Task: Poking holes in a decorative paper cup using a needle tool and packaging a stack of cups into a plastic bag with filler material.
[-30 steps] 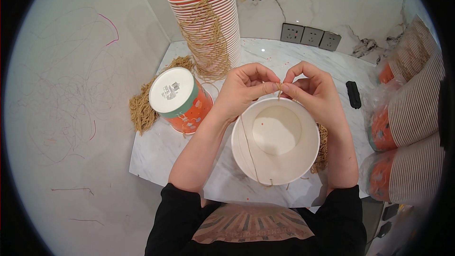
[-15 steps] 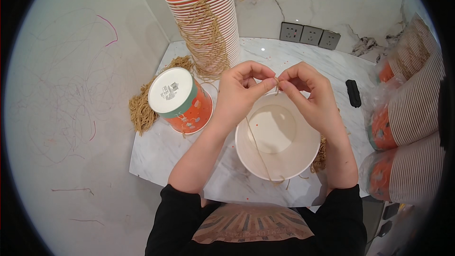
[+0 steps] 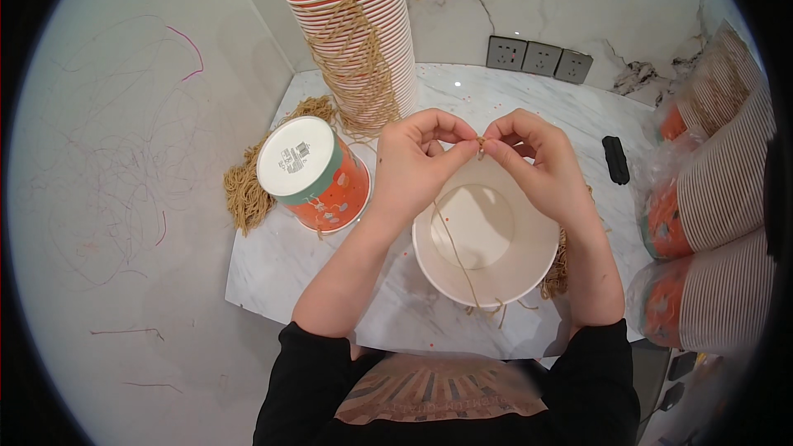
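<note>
A large white paper bucket stands on the table with its mouth toward me. At its far rim my left hand and my right hand meet, thumbs and forefingers pinching a thin tan cord that looks looped or knotted between the fingertips. One length of the cord hangs across the bucket's mouth to its near rim, where loose ends stick out. Left of my left forearm sits an upturned orange and green bucket, a pile of tan cord beside it.
A tall stack of nested buckets, draped with cord, rises at the back left. Wrapped bucket stacks line the right side. A small black object lies on the marble table. More cord shows beside the white bucket.
The cord between my fingertips has been drawn tighter into a small knot or loop. Its hanging length has shifted slightly right. Both hands stay at nearly the same place.
</note>
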Tool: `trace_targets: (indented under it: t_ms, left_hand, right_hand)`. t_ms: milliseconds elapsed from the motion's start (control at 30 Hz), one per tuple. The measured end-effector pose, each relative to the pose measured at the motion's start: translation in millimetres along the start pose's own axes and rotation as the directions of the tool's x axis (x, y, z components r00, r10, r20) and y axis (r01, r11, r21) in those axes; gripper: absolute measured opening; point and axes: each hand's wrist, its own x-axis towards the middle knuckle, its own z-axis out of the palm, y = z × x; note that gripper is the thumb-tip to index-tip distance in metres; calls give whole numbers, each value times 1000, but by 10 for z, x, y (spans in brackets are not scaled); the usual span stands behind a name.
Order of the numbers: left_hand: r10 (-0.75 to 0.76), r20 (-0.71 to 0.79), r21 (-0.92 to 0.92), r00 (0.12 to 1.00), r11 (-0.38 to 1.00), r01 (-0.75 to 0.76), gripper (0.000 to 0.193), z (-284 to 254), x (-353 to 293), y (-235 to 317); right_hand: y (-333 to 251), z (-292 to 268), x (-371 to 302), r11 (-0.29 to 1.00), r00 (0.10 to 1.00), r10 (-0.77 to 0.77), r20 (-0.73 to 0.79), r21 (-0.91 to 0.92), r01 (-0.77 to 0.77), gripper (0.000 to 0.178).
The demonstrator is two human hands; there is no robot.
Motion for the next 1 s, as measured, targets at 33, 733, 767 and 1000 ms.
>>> trace_targets:
  t_ms: [33,733,767,1000]
  left_hand:
    - [-18,9,25,1000,1000,18,10,-1,4,2]
    - [-202,172,-139,964,964,227,16,-79,64,-81]
    - [-199,174,-136,964,965,224,16,-85,71,-81]
    - [-309,210,-221,927,909,353,9,-100,123,-96]
  right_hand:
    - [23,-2,1,999,999,42,17,30,-43,12]
    - [-8,32,1,997,998,-57,-36,-57,54,9]
    - [-26,33,-4,995,997,-58,-42,-82,55,8]
    - [-4,44,4,997,997,-25,-71,-78,20,9]
